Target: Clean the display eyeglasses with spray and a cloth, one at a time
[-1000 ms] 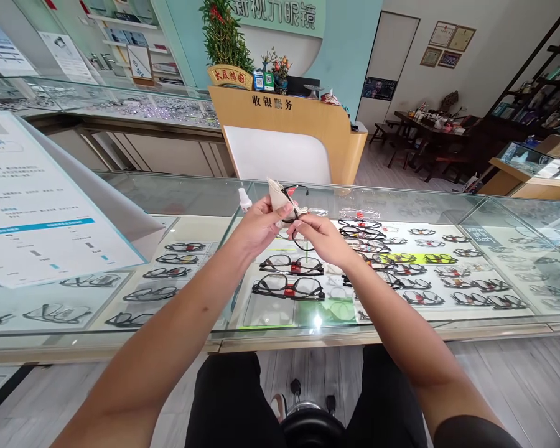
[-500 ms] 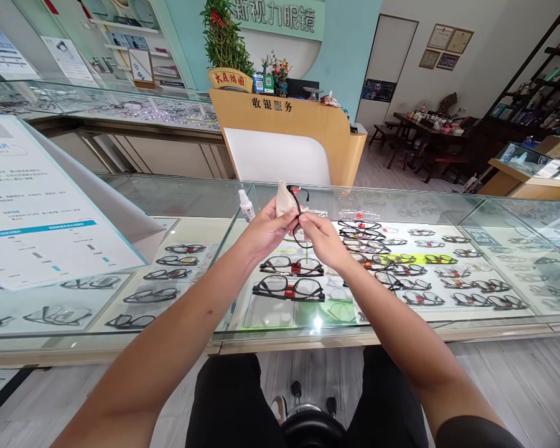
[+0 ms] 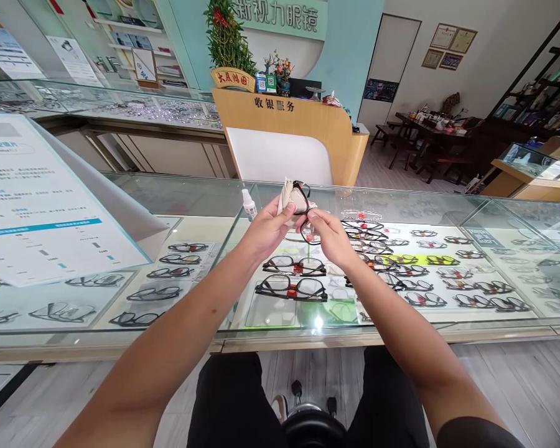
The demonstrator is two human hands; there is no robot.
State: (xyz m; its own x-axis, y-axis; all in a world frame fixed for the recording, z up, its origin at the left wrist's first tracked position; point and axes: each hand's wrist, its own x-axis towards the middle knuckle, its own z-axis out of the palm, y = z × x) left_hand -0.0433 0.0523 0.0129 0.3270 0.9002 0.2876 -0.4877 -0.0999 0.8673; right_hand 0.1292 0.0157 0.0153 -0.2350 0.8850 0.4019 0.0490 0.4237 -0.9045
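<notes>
Above the glass counter, my two hands hold a pair of dark-framed eyeglasses [image 3: 307, 205] between them. My left hand [image 3: 270, 227] is closed on a cream cleaning cloth [image 3: 285, 191], which is folded around the upper lens, with the thumb pressing on the near side. My right hand [image 3: 328, 235] pinches the frame near its middle, and the other lens hangs below the fingertips. Just left of the hands stands a small white spray bottle [image 3: 249, 204] on the counter. Part of the frame is hidden by my fingers and the cloth.
Under the glass counter top [image 3: 415, 208] lie rows of display eyeglasses [image 3: 292, 287]. A large printed sheet [image 3: 51, 205] stands at the left. Beyond the counter is a wooden cashier desk [image 3: 289, 115] with a plant [image 3: 228, 37] on it.
The eyeglasses have turned so that the upper lens faces me more, with the cloth visible behind it. Both hands have shifted slightly to the right in view.
</notes>
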